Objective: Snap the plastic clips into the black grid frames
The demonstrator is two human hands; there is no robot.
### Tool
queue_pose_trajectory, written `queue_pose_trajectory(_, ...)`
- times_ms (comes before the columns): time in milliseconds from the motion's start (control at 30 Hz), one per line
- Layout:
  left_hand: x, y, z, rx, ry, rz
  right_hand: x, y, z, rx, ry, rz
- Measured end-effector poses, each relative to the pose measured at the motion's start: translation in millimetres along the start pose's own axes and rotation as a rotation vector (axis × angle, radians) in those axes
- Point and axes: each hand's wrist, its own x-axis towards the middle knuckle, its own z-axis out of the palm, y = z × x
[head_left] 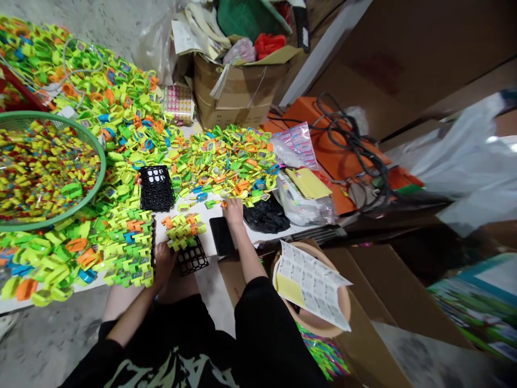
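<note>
My right hand [233, 209] reaches forward to the edge of a heap of small yellow, green and orange plastic pieces [226, 161], fingers pinched on one small piece. My left hand [163, 263] rests at the near left corner of a black grid tray [191, 257], gripping its edge. Several coloured pieces [183, 229] stand slotted in that tray. A dark phone [222, 236] lies just right of the tray, under my right forearm.
A second black grid tray [156, 187] lies further back. A filled tray of pieces [129, 248] sits left. A green mesh basket [97, 156] holds more pieces. Cardboard box [234, 91], tangled cables [351, 145], plastic bags and a printed sheet [311, 283] crowd the right.
</note>
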Motion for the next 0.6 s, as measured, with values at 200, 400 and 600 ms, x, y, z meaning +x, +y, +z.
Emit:
queue_pose_trajectory(200,-2.0,-0.7,1.9,0.033,0.031,0.059,-19.0,-9.3,-13.7,0.429,0.191,0.056)
queue_pose_trajectory(400,-1.8,0.5,1.1,0.059,0.032,0.069,-38.6,-18.2,-23.8,0.911,0.215,0.339)
queue_pose_trajectory(600,-1.7,0.4,1.0,0.041,-0.002,0.037,-59.0,-32.3,-9.7,0.906,0.180,0.355)
